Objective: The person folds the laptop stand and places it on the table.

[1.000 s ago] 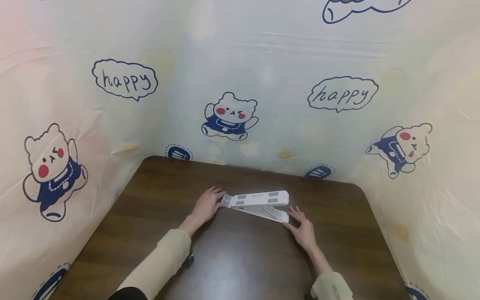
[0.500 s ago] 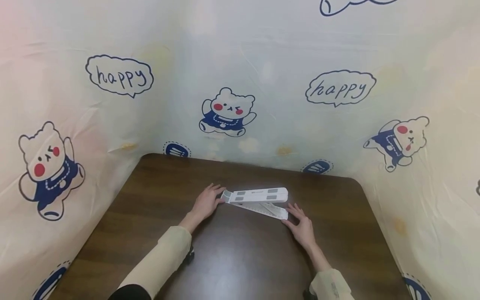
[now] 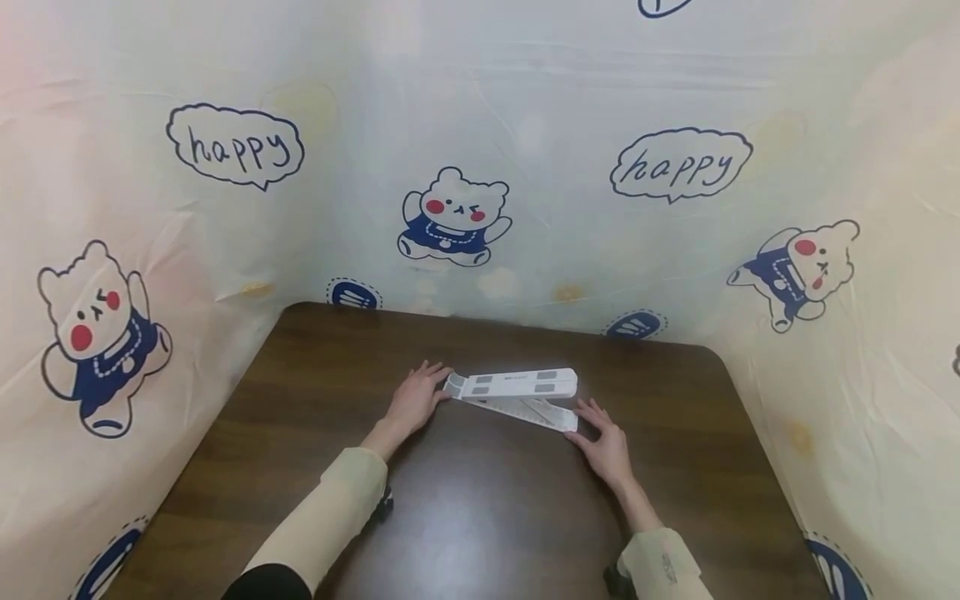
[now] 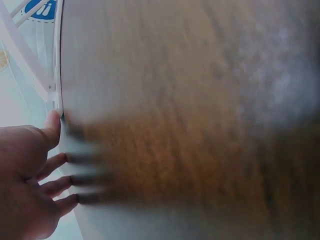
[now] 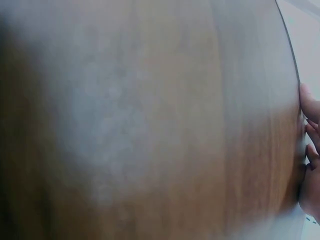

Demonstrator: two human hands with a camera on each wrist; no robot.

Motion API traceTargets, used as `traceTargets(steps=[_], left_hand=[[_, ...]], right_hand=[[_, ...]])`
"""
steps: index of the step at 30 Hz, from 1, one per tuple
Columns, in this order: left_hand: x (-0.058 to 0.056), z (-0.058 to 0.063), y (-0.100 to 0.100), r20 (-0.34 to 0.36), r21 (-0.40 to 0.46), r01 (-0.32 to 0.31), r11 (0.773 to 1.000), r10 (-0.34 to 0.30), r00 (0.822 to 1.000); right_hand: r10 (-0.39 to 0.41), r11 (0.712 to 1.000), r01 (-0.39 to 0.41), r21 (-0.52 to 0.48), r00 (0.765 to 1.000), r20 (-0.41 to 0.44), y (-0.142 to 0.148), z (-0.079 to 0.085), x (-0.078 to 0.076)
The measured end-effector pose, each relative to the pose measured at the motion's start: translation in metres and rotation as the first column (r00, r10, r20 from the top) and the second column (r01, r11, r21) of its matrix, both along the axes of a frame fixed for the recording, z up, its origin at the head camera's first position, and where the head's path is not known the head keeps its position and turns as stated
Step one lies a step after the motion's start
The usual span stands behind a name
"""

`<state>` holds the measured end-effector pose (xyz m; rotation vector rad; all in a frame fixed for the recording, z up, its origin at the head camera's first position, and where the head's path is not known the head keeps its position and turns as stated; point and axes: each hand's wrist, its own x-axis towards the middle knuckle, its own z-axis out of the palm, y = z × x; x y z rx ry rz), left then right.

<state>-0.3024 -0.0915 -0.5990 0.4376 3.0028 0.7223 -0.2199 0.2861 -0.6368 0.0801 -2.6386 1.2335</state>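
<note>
Over on the table (image 3: 465,517), left hand (image 3: 410,402) and right hand (image 3: 609,452) are touching opposite ends of the stand (image 3: 519,384), both hands kinda spread.

A white folding stand (image 3: 513,390) rests crosswise on the surface (image 3: 465,492), nearer the far edge. It is spread in a narrow V: the upper arm (four grey pads (image 3: 555,387) on top) meets the lower bar (image 3: 558,419) at the left end, with a strut slanting between.
</note>
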Motion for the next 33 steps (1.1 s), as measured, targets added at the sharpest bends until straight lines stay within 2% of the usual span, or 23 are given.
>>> traceTargets(steps=[3, 4, 8, 14, 25, 33], left_hand=[[0.002, 0.000, 0.001, -0.003, 0.018, -0.014, 1.000, 0.014, 1.000], [0.002, 0.001, 0.001, -0.008, 0.023, -0.019, 1.000, 0.019, 1.000], [0.000, 0.001, -0.001, -0.022, 0.027, -0.032, 0.999, 0.033, 0.999], [-0.004, -0.002, 0.002, -0.006, 0.018, -0.039, 0.999, 0.039, 0.999], [-0.004, -0.003, 0.006, -0.032, 0.013, -0.012, 1.000, 0.012, 0.999], [-0.008, -0.002, 0.007, 0.011, 0.040, -0.023, 0.999, 0.023, 1.000]], right_hand=[[-0.002, 1.000, 0.003, -0.008, 0.996, 0.094, -0.002, 0.011, 0.002], [-0.001, 1.000, 0.001, -0.004, 0.995, 0.100, -0.003, 0.013, 0.001], [-0.004, 1.000, 0.004, -0.004, 0.998, 0.065, -0.006, 0.014, 0.000], [-0.028, 1.000, 0.028, -0.013, 0.999, 0.034, -0.008, 0.010, 0.003], [-0.039, 0.999, 0.039, -0.025, 0.999, 0.012, -0.007, 0.007, 0.005], [-0.046, 0.999, 0.047, -0.027, 0.998, 0.046, -0.011, 0.009, 0.008]])
